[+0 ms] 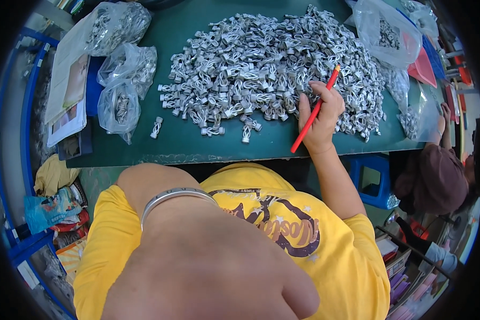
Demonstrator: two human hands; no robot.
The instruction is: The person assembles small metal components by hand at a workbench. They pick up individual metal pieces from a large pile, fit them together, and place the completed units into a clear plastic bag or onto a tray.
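Observation:
My right hand (322, 114) holds a slim red pen (317, 109) slantwise, its orange-yellow end up. Its bent fingers are at the near right edge of a wide heap of small silver-grey parts (266, 69) with ribbed ends and looped middles. Whether the fingers also hold one of these parts, I cannot make out. My left hand (213, 266) is raised very close to the camera, a silver bangle (170, 196) round its wrist. The back of this hand and what looks like the thumb show; its fingers are out of view.
The green table (160, 144) bears a stray part (156, 128) left of the heap. Clear bags of parts (120, 104) and papers (72, 90) lie left, more bags (386, 34) and a pink scoop (423, 68) right. A blue stool (373, 178) and another person (434, 173) are at right.

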